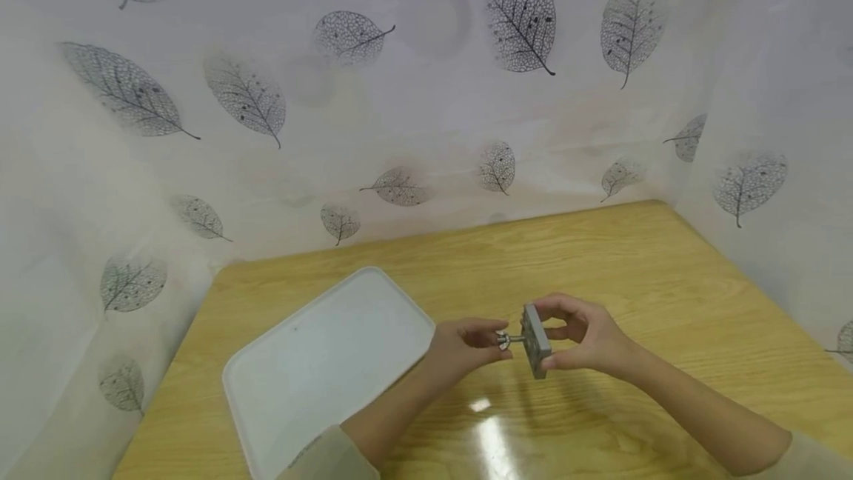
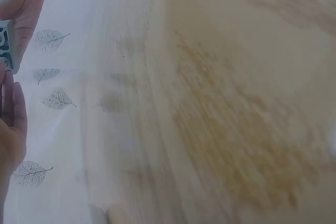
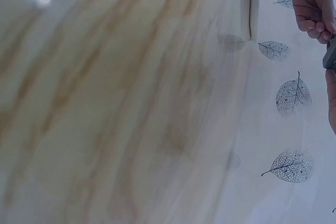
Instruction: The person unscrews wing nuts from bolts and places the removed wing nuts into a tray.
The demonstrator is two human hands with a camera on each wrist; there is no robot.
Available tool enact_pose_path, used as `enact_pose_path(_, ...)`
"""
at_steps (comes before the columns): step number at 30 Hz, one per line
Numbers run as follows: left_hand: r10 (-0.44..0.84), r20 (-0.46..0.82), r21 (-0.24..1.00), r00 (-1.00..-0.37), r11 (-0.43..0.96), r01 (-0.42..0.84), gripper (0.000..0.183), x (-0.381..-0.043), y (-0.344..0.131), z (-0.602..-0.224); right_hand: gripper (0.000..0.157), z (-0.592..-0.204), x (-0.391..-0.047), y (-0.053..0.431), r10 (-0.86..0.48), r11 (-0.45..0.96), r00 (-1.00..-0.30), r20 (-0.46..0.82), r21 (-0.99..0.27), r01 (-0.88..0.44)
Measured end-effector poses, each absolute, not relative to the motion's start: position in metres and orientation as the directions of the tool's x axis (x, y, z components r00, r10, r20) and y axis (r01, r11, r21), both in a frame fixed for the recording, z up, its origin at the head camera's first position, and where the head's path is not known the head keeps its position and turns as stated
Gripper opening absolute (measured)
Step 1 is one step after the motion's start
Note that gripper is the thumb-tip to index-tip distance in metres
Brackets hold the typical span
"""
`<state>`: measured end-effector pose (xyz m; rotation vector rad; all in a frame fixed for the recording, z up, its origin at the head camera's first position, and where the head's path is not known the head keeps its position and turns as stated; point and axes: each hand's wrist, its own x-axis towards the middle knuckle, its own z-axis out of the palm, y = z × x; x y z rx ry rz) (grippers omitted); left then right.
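Above the table, my right hand [image 1: 593, 335] grips a grey rectangular metal block [image 1: 535, 343] by its edges, fingers at the top and thumb at the bottom. A shiny wing screw [image 1: 503, 340] sticks out of the block's left face on a thin shank. My left hand [image 1: 456, 347] pinches its winged head between thumb and fingers. In the left wrist view the block [image 2: 7, 45] shows dark recesses in its face, cut off by the frame edge. Only a corner of the block [image 3: 329, 59] appears in the right wrist view, between both hands.
A white rounded tray [image 1: 326, 361] lies on the wood-grain table [image 1: 600, 265], left of the hands and partly behind my left forearm. A pale curtain [image 1: 426, 110] with leaf prints hangs around the table's back and sides. Light glares off the table in front.
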<state>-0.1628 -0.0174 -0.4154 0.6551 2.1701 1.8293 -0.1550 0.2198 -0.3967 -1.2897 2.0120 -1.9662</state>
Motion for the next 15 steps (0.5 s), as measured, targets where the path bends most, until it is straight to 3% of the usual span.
enact_pose_path(3, 0.461, 0.006, 0.993, -0.887, 0.104, 0.061, 0.038, -0.1637, -0.0178, -0.4135, 0.059, -0.3973, -0.1556, 0.2194, -0.568, -0.157, -0.651, 0.504, -0.843, -0.515)
enact_pose_path(8, 0.486, 0.038, 0.990, -0.873, 0.103, 0.100, 0.046, -0.1663, -0.0192, -0.4156, 0.060, -0.3970, -0.1551, 0.2198, -0.553, -0.127, -0.683, 0.478, -0.858, -0.498)
enact_pose_path(12, 0.509, 0.220, 0.940, -0.832, 0.116, 0.319, 0.053, -0.1670, -0.0210, -0.4191, 0.060, -0.3964, -0.1545, 0.2201, -0.540, -0.094, -0.717, 0.441, -0.878, -0.469)
enact_pose_path(15, 0.536, 0.475, 0.776, -0.698, 0.118, 0.619, 0.055, -0.1693, -0.0227, -0.4217, 0.060, -0.3965, -0.1553, 0.2199, -0.543, -0.097, -0.708, 0.452, -0.871, -0.482)
